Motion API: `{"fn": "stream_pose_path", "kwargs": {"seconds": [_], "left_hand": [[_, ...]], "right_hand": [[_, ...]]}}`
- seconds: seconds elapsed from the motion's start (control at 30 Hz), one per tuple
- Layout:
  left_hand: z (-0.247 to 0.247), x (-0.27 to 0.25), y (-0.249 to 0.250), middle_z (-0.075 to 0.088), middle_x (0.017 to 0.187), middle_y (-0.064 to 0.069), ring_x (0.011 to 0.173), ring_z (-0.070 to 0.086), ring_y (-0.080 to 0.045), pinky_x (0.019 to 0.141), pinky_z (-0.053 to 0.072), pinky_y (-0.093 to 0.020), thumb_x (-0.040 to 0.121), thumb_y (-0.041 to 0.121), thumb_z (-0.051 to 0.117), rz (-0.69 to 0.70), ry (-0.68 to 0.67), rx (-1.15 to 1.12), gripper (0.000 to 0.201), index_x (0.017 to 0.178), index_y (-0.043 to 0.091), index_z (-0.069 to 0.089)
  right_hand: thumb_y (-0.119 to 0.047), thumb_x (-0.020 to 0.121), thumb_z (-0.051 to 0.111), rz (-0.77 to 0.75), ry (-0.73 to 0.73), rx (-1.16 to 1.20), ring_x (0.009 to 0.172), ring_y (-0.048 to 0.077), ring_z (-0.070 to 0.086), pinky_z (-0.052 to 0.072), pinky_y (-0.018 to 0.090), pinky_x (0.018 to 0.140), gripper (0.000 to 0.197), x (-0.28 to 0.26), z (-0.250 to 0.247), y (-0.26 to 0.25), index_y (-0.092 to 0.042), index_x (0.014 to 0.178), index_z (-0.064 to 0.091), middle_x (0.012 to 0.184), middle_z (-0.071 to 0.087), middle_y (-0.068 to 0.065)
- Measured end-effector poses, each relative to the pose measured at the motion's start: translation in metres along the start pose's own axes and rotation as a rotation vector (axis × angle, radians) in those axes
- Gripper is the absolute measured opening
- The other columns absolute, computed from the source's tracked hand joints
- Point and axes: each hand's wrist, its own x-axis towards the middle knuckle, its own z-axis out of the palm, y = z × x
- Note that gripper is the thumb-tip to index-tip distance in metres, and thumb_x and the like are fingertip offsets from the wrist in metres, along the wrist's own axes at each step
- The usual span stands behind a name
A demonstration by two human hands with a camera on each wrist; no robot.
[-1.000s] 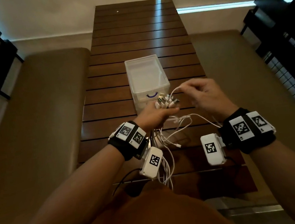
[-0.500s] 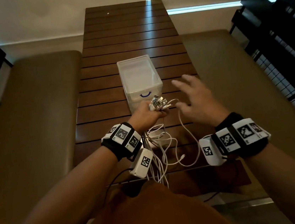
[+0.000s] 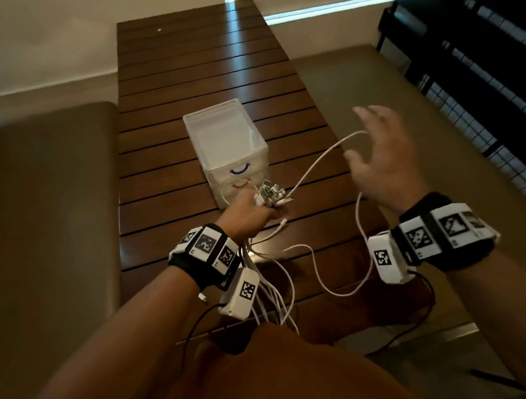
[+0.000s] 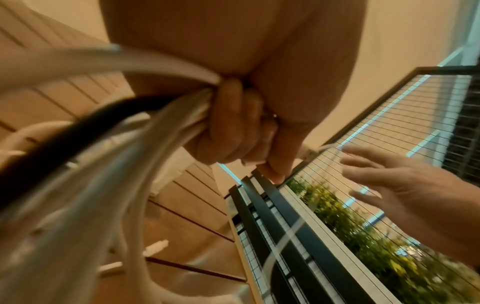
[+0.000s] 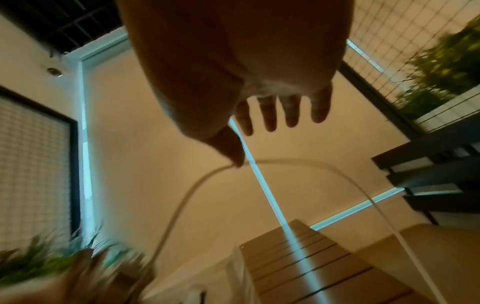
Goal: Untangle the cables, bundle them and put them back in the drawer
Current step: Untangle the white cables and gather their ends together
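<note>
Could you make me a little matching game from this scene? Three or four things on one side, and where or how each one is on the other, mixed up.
Things:
1. left hand
2. right hand
3. plastic drawer box
4. upper drawer handle

States:
A. blue
B. fingers spread, one white cable looped over it
C. grips the bunch of cable plugs
D. stands on the slatted wooden table

Pairs: 1-C, 2-B, 3-D, 4-A

The left hand point(image 3: 247, 214) is gripping white cables point(image 3: 271, 195) near the clear drawer box point(image 3: 228, 144); the right hand point(image 3: 379, 158), fingers spread, is lifting one cable point(image 3: 319, 159).
</note>
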Motion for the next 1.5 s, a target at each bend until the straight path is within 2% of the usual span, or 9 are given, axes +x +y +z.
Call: {"fn": "stream_pose_path", "kwargs": {"seconds": [0.13, 0.27, 0.43, 0.67, 0.87, 1.03, 1.2, 1.37, 1.5], "left_hand": [[0.011, 0.000, 0.009, 0.060, 0.076, -0.017, 0.063, 0.051, -0.012, 0.061, 0.043, -0.029, 0.086, 0.018, 0.071, 0.142, -0.074, 0.108, 0.021, 0.088, -0.002, 0.065], [0.016, 0.000, 0.011, 0.050, 0.067, -0.008, 0.052, 0.040, -0.006, 0.050, 0.035, -0.021, 0.087, 0.018, 0.070, 0.196, -0.104, 0.119, 0.031, 0.089, -0.012, 0.061], [0.029, -0.001, 0.030, 0.058, 0.066, -0.006, 0.044, 0.039, -0.009, 0.042, 0.032, -0.019, 0.097, 0.017, 0.054, 0.152, -0.008, -0.131, 0.020, 0.102, 0.001, 0.066], [0.062, -0.003, 0.059, 0.058, 0.053, -0.001, 0.047, 0.045, -0.013, 0.044, 0.035, -0.023, 0.101, 0.026, 0.045, 0.174, -0.327, -0.129, 0.025, 0.088, 0.017, 0.064], [0.093, -0.012, 0.073, 0.036, 0.047, 0.012, 0.039, 0.028, -0.004, 0.036, 0.023, -0.017, 0.101, 0.021, 0.048, 0.157, -0.522, -0.111, 0.019, 0.104, 0.010, 0.062], [0.107, -0.010, 0.073, 0.043, 0.062, 0.001, 0.038, 0.030, -0.002, 0.035, 0.025, -0.015, 0.097, 0.008, 0.052, 0.130, -0.438, -0.113, 0.014, 0.100, 0.007, 0.066], [0.113, -0.014, 0.079, 0.048, 0.058, 0.003, 0.036, 0.025, -0.004, 0.035, 0.019, -0.016, 0.102, 0.015, 0.043, 0.140, -0.438, -0.222, 0.030, 0.080, 0.008, 0.063], [0.098, -0.012, 0.082, 0.054, 0.054, 0.001, 0.046, 0.049, -0.011, 0.047, 0.043, -0.022, 0.102, 0.028, 0.041, 0.134, -0.447, -0.331, 0.033, 0.089, 0.005, 0.060], [0.098, -0.013, 0.077, 0.035, 0.049, 0.003, 0.051, 0.054, -0.022, 0.078, 0.053, -0.047, 0.094, 0.045, 0.041, 0.192, -0.572, -0.288, 0.041, 0.089, 0.010, 0.061]], "right_hand": [[-0.030, 0.094, 0.054, -0.218, -0.421, -0.219, 0.139, 0.022, 0.032, 0.017, 0.047, 0.118, 0.040, -0.024, 0.023, -0.019, -0.029, 0.134, 0.051, 0.142, 0.045, -0.001], [-0.029, 0.098, 0.048, -0.116, -0.489, -0.078, 0.082, 0.020, 0.058, 0.044, 0.034, 0.071, 0.022, -0.039, 0.015, -0.008, -0.021, 0.095, 0.068, 0.091, 0.066, 0.001], [-0.024, 0.100, 0.044, 0.279, -0.449, -0.106, 0.078, 0.026, 0.055, 0.035, 0.032, 0.063, 0.022, -0.057, -0.013, 0.047, -0.015, 0.088, 0.059, 0.085, 0.061, 0.008], [-0.022, 0.097, 0.051, 0.792, -0.549, -0.236, 0.073, 0.026, 0.060, 0.041, 0.028, 0.055, 0.025, -0.135, -0.014, 0.148, -0.005, 0.083, 0.061, 0.085, 0.065, 0.015], [-0.022, 0.096, 0.049, 1.039, -0.591, -0.264, 0.114, 0.036, 0.055, 0.046, 0.040, 0.094, 0.031, -0.193, -0.017, 0.181, -0.001, 0.117, 0.057, 0.121, 0.059, 0.020], [-0.028, 0.095, 0.056, 0.767, -0.197, 0.106, 0.135, 0.027, 0.037, 0.032, 0.044, 0.112, 0.058, -0.179, -0.006, 0.142, -0.018, 0.147, 0.033, 0.147, 0.038, 0.011], [-0.009, 0.083, 0.068, 0.305, -0.385, 0.305, 0.122, 0.014, 0.049, 0.038, 0.029, 0.108, 0.041, -0.154, 0.032, 0.099, -0.017, 0.123, 0.061, 0.132, 0.052, 0.003], [-0.017, 0.090, 0.065, 0.380, -0.288, 0.300, 0.076, 0.009, 0.056, 0.040, 0.026, 0.073, 0.011, -0.153, 0.028, 0.117, -0.009, 0.086, 0.071, 0.084, 0.065, 0.000], [-0.021, 0.091, 0.064, 0.515, -0.352, 0.067, 0.090, 0.017, 0.055, 0.036, 0.026, 0.077, 0.010, -0.174, 0.010, 0.150, -0.014, 0.087, 0.070, 0.090, 0.055, -0.002]]}}
